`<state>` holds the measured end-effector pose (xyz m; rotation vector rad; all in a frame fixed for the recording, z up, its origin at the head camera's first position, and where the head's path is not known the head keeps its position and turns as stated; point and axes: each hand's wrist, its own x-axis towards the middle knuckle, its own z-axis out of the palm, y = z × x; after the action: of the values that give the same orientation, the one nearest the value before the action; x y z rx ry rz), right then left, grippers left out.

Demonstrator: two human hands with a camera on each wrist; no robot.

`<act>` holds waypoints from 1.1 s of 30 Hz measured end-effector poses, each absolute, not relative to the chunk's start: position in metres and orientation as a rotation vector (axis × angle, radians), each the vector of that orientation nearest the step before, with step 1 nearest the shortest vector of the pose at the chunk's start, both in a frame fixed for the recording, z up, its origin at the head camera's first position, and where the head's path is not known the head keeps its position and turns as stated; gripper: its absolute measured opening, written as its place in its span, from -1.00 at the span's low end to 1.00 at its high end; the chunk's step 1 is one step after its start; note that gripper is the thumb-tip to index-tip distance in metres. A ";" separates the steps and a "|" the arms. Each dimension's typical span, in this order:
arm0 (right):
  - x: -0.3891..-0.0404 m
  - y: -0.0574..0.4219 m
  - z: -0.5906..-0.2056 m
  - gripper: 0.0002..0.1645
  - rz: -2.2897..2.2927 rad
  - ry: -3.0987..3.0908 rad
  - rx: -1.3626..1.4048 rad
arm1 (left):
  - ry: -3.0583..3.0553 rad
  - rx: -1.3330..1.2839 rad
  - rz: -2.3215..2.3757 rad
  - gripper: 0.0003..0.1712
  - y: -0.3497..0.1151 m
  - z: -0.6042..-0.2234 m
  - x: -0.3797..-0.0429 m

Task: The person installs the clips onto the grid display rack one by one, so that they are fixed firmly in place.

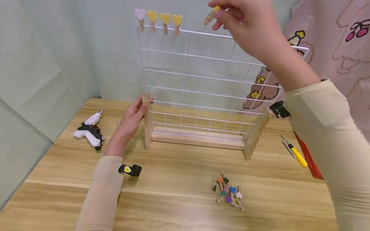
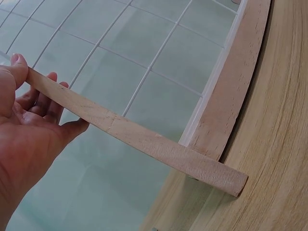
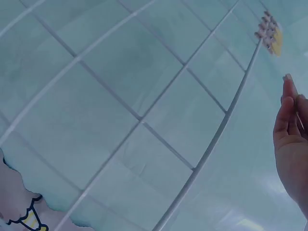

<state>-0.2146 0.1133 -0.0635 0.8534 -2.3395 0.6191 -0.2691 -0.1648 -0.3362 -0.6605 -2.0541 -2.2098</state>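
Observation:
My right hand point(image 1: 246, 20) pinches a small wooden clothespin point(image 1: 209, 18) with a yellow top, held above the top wire of a white wire grid rack point(image 1: 205, 77). On that wire's left end stand several heart-topped clothespins point(image 1: 165, 22), one pale lilac and the others yellow. My left hand point(image 1: 131, 120) grips the top of the rack's left wooden upright point(image 1: 147, 127), thumb on one side and fingers on the other, as the left wrist view shows along the upright point(image 2: 139, 134). In the right wrist view my right hand point(image 3: 293, 130) is beside the top wire point(image 3: 211, 139).
A loose pile of clothespins point(image 1: 227, 192) with coloured hearts lies on the wooden table point(image 1: 169, 217), front right of the rack. At left lies a white glue gun point(image 1: 89, 131) wrapped in its black cord. A yellow-handled screwdriver point(image 1: 295, 152) and a red object point(image 1: 308, 155) lie at right.

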 end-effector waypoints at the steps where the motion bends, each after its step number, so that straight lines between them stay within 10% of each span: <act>1: -0.218 0.110 -0.061 -0.65 0.647 -2.345 0.847 | -2.057 -0.651 -2.211 -0.46 -0.165 -0.336 -0.269; 33: -0.238 0.078 -0.063 -0.71 0.880 -2.521 0.659 | -2.005 -0.636 -2.244 -0.42 -0.157 -0.336 -0.263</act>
<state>-0.2377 0.0778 -0.0635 0.6585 -2.5206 0.8801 -0.2633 -0.1570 -0.3362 -0.6358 -2.0050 -2.2440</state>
